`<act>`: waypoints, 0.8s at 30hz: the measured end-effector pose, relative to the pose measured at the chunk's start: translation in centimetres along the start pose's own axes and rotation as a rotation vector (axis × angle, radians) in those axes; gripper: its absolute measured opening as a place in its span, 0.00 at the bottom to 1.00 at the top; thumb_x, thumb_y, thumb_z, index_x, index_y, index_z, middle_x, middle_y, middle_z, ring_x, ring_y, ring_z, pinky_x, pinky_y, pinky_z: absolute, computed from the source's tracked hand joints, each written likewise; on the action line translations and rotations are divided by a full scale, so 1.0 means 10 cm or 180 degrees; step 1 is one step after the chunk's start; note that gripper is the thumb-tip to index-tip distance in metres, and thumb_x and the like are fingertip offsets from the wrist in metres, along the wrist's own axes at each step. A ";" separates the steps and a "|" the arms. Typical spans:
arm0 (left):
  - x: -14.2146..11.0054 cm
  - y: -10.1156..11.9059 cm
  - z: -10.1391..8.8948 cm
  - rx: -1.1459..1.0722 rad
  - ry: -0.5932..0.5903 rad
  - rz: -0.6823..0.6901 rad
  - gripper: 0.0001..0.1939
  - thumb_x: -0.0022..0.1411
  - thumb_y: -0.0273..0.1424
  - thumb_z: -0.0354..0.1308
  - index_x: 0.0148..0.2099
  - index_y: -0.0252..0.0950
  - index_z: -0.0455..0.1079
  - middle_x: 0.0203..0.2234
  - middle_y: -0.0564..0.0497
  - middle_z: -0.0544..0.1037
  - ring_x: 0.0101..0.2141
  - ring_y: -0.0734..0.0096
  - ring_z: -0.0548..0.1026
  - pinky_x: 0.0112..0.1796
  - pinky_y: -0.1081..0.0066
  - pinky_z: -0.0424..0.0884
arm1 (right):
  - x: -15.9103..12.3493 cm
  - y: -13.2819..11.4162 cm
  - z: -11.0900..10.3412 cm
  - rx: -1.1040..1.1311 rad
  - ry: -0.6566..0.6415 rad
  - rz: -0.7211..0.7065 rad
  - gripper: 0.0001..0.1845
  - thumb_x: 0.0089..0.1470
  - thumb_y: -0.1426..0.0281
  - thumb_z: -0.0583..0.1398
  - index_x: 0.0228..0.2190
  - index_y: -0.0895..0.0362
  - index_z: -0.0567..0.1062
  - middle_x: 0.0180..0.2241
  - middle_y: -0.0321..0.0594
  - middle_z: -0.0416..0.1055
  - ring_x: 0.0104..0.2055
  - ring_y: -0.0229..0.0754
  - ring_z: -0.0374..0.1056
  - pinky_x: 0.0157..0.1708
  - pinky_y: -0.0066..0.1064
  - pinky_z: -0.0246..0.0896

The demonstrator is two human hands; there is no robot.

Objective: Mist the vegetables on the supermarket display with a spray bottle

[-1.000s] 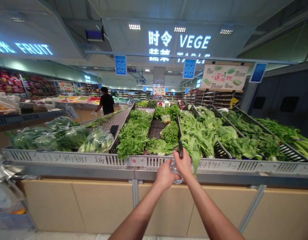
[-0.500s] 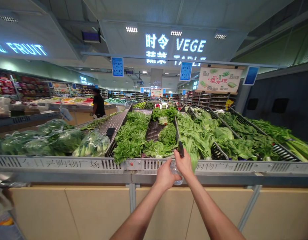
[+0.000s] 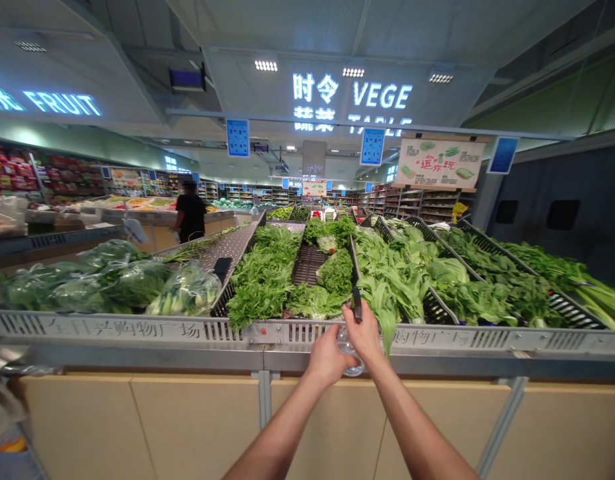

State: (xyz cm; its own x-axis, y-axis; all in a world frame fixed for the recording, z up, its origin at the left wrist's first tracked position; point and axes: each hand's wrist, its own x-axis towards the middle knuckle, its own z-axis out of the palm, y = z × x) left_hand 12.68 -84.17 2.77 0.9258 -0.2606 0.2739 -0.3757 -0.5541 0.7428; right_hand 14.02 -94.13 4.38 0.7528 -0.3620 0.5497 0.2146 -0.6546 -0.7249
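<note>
Both my hands meet in front of the metal rail (image 3: 187, 328) of a long vegetable stand. My left hand (image 3: 327, 357) is closed around the lower part of a small clear bottle (image 3: 348, 353). My right hand (image 3: 366, 333) grips the bottle's top, where a dark nozzle (image 3: 358, 303) sticks up above my fingers. Just behind my hands lie loose leafy greens (image 3: 387, 283) and frilly lettuce (image 3: 314, 298).
Bagged greens (image 3: 112, 280) fill the stand's left end and more leaf vegetables (image 3: 492, 280) run to the right. A person in a black shirt (image 3: 190, 215) stands at a fruit counter at the far left. Beige panels (image 3: 137, 420) close the stand's front below.
My hands stay joined on the bottle and have hardly shifted. The person in black has stepped a little further left along the far counter.
</note>
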 end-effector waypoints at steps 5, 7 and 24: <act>-0.04 0.02 -0.02 0.0064 0.0000 -0.0022 0.32 0.32 0.31 0.64 0.44 0.38 0.62 0.37 0.53 0.73 0.36 0.67 0.71 0.36 0.74 0.64 | -0.04 -0.02 -0.01 0.0064 0.0017 -0.0079 0.17 0.46 0.58 0.49 0.32 0.56 0.65 0.28 0.39 0.68 0.31 0.41 0.63 0.30 0.30 0.55; -0.06 0.01 -0.03 0.0141 -0.0004 -0.0022 0.31 0.32 0.32 0.64 0.44 0.38 0.63 0.37 0.52 0.73 0.36 0.66 0.71 0.36 0.74 0.64 | -0.07 -0.03 -0.01 0.0067 0.0003 -0.0101 0.17 0.46 0.59 0.49 0.33 0.57 0.65 0.28 0.39 0.68 0.31 0.41 0.63 0.30 0.30 0.55; -0.14 0.02 -0.16 0.0371 -0.0067 -0.0131 0.29 0.32 0.32 0.63 0.42 0.37 0.63 0.34 0.51 0.74 0.35 0.64 0.71 0.33 0.73 0.64 | -0.13 -0.11 0.05 0.0098 -0.0153 -0.0175 0.17 0.47 0.59 0.48 0.33 0.57 0.66 0.28 0.40 0.68 0.30 0.41 0.63 0.31 0.30 0.56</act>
State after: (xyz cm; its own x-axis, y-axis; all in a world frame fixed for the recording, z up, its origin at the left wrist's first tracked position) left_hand 11.35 -82.61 3.48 0.9399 -0.2517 0.2309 -0.3410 -0.6525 0.6767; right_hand 13.13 -92.56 4.24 0.7682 -0.2933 0.5691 0.2750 -0.6516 -0.7070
